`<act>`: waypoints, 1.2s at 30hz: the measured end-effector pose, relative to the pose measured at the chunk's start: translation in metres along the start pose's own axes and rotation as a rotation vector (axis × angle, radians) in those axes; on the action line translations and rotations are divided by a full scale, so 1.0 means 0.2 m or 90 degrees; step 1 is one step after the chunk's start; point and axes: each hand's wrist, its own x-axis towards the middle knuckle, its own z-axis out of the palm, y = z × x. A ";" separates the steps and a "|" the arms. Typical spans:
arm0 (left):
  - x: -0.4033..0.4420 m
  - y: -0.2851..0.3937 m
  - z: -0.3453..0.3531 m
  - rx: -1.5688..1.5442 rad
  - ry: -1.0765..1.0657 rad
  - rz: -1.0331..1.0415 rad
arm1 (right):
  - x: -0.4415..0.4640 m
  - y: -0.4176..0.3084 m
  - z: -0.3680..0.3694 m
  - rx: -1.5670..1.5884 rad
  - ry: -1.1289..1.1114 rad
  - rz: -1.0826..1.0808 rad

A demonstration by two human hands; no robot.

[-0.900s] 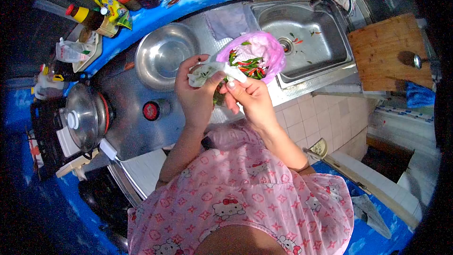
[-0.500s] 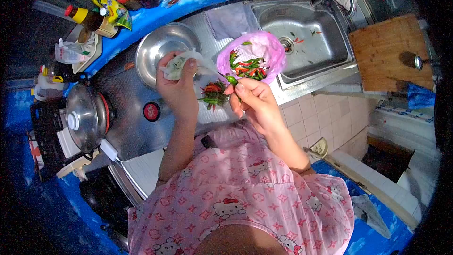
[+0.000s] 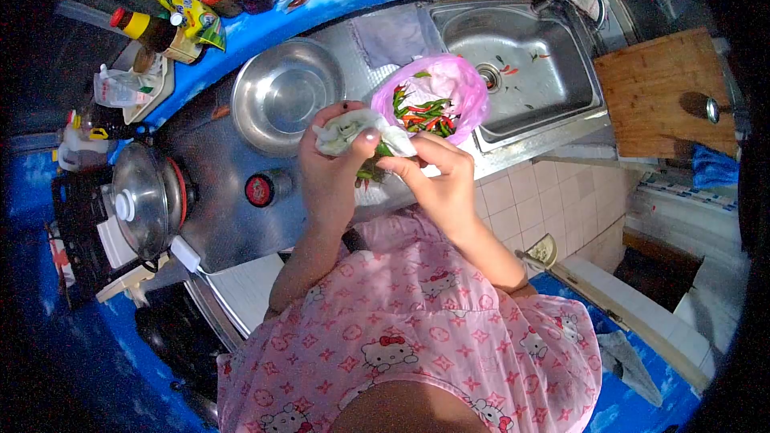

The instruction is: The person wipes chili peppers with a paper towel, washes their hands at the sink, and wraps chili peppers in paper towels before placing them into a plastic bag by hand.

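Note:
My left hand [image 3: 327, 180] is closed around a crumpled whitish cloth or paper towel [image 3: 343, 130]. My right hand [image 3: 439, 184] pinches a green chili pepper [image 3: 385, 149] against the cloth's near edge; most of the chili is covered by cloth and fingers. Just beyond my right hand stands an open pink plastic bag [image 3: 475, 104] with red and green chilies [image 3: 431, 119] in it. Below my hands, a small heap of chili bits or stems [image 3: 367, 174] on the counter is largely hidden by them.
A metal basin [image 3: 289, 88] sits left of the bag. At right is a steel sink [image 3: 577, 72] with chili scraps inside. A red-lidded jar [image 3: 259, 190], lidded pan [image 3: 152, 200] and wooden cutting board [image 3: 650, 96] surround the work area; sauce bottles [image 3: 152, 32] line the blue ledge.
My left hand with the cloth has moved right, away from the basin. My right hand's chili, held out in view before, is now against the cloth.

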 end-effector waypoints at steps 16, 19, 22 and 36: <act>0.10 -0.05 -0.11 0.044 0.104 0.067 | 0.02 0.08 -0.06 0.531 -0.044 0.288; 0.08 -0.07 -0.09 0.046 0.036 0.026 | 0.03 0.13 -0.09 0.654 -0.130 0.348; 0.02 -0.02 -0.06 0.122 -0.048 0.030 | 0.02 0.12 -0.07 0.568 -0.104 0.324; -0.03 -0.06 -0.05 0.209 -0.173 -0.011 | 0.04 0.13 -0.09 0.493 -0.055 0.327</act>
